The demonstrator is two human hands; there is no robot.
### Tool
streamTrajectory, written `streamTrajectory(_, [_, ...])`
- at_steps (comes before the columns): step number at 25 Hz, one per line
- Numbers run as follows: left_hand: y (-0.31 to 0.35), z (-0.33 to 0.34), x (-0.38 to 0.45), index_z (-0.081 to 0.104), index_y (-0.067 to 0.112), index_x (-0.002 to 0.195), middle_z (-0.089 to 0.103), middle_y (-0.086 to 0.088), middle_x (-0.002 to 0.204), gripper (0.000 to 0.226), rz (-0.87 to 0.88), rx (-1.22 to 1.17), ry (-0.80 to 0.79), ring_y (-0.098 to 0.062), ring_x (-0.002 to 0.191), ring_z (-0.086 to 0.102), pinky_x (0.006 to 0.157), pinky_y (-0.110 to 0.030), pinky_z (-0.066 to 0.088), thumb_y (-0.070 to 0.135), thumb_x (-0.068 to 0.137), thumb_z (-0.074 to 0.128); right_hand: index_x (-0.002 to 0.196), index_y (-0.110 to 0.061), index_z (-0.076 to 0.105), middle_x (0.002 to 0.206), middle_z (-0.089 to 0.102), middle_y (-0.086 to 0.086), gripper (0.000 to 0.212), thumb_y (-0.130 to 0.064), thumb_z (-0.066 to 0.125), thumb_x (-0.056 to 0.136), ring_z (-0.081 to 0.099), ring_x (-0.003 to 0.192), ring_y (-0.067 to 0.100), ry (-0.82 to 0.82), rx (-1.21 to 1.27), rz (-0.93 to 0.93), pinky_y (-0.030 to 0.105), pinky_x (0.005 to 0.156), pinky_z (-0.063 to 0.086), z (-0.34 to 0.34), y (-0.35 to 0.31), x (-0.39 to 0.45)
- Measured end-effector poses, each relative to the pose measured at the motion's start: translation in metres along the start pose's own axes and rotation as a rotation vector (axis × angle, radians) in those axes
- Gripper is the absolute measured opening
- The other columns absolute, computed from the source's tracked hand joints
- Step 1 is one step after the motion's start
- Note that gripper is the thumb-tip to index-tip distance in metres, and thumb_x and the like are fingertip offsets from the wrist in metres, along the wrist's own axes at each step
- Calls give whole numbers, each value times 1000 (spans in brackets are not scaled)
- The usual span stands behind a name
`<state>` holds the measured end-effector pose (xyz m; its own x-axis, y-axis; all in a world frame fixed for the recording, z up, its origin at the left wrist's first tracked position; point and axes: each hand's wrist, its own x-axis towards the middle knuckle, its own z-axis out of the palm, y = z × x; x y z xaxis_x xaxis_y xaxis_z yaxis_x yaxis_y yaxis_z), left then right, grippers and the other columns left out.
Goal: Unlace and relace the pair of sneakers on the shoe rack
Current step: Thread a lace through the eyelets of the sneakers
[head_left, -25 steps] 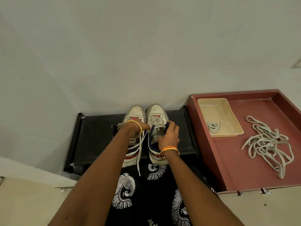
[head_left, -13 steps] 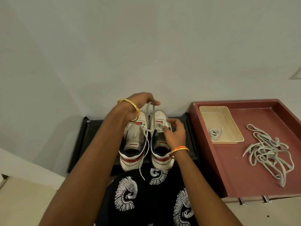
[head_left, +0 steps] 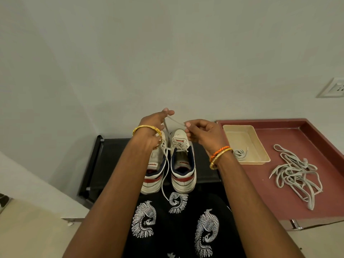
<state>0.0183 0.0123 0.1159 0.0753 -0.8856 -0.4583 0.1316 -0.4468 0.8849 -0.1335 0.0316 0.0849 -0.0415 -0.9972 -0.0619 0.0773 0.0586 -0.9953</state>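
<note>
Two white sneakers with red and navy trim stand side by side, heels toward me, on a black shoe rack (head_left: pixel 111 161). The right sneaker (head_left: pixel 183 164) still has lacing at its front. The left sneaker (head_left: pixel 155 172) is partly hidden by my left forearm. A white lace (head_left: pixel 175 121) runs up from the shoes and is stretched between my hands. My left hand (head_left: pixel 156 123) pinches one part of it above the toes. My right hand (head_left: pixel 202 133) pinches the lace a short way to the right. A loose lace end (head_left: pixel 164 175) hangs down between the heels.
A dark red tray (head_left: pixel 320 138) lies to the right of the rack. It holds a beige tub (head_left: pixel 242 135) with a small coiled lace (head_left: pixel 241 152) and a loose heap of grey laces (head_left: pixel 296 174). A wall stands close behind; a socket (head_left: pixel 333 90) is at far right.
Both hands rose from the sneakers' tongues to above the toes. The left hand pulled a lace upward, and the right hand left the right shoe and took hold of the same lace.
</note>
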Motion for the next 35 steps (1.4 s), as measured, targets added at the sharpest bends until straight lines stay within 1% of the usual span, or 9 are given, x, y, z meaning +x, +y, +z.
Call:
streamTrajectory(5, [-25, -1, 5, 66, 6, 105, 58, -11, 122, 27, 69, -7, 215, -30, 115, 54, 92, -38, 45, 21, 82, 69, 101, 5, 67, 72, 63, 3, 16, 0, 59, 88, 60, 63, 6, 65, -168, -12, 14, 57, 52, -19, 7, 9])
streamTrajectory(7, [-35, 0, 4, 50, 7, 124, 43, -14, 135, 51, 169, 228, 406, -31, 122, 47, 99, -42, 43, 22, 80, 71, 102, 2, 67, 76, 65, 2, 18, 5, 55, 90, 62, 69, 7, 32, -218, -20, 13, 61, 53, -24, 7, 14])
streamTrajectory(9, [-43, 5, 6, 41, 16, 136, 39, -8, 142, 59, 398, 483, 293, -26, 128, 42, 106, -45, 37, 28, 85, 67, 93, -5, 69, 77, 69, 2, 15, 4, 59, 87, 67, 68, 7, -37, -272, -19, 14, 63, 54, -23, 6, 17])
streamTrajectory(11, [-47, 14, 9, 62, 20, 116, 63, -1, 118, 27, 493, 578, 45, -17, 112, 57, 95, -33, 46, 30, 91, 59, 85, -9, 68, 74, 69, 2, 10, 0, 65, 84, 67, 62, 3, -73, -321, -22, 16, 60, 53, -19, 6, 19])
streamTrajectory(14, [-56, 16, 18, 70, 23, 91, 67, 10, 80, 13, 428, 684, 61, -1, 76, 60, 74, -21, 44, 29, 91, 59, 85, -9, 71, 72, 66, 0, 6, -9, 73, 80, 61, 63, 5, -22, -476, -61, 21, 60, 52, -15, 20, 25])
streamTrajectory(17, [-74, 21, 30, 66, 24, 80, 70, 3, 83, 14, 339, 896, 164, -16, 87, 61, 94, -36, 38, 29, 89, 57, 89, -10, 68, 85, 68, 5, 16, -16, 77, 76, 61, 80, 16, 33, -593, 120, 30, 76, 52, -17, 55, 36])
streamTrajectory(22, [-110, 28, 48, 64, 24, 85, 68, 3, 94, 15, 306, 1082, 170, -21, 105, 53, 91, -39, 27, 30, 91, 51, 94, -9, 66, 101, 68, 14, 22, -16, 76, 76, 64, 94, 26, 123, -799, 281, 31, 84, 51, -17, 101, 41])
streamTrajectory(27, [-127, 36, 59, 66, 23, 98, 65, 3, 105, 21, 421, 1203, 212, -21, 111, 45, 91, -40, 25, 30, 94, 47, 82, -8, 66, 90, 68, 13, 6, -12, 71, 81, 66, 86, 26, 190, -608, 377, 40, 82, 56, -22, 109, 46])
streamTrajectory(35, [-137, 44, 61, 67, 23, 102, 61, 4, 112, 23, 479, 1236, 205, -22, 113, 40, 88, -39, 18, 30, 95, 46, 75, -13, 58, 90, 62, 12, 19, 1, 60, 88, 59, 94, 24, 174, -254, 571, 36, 78, 52, -27, 103, 46])
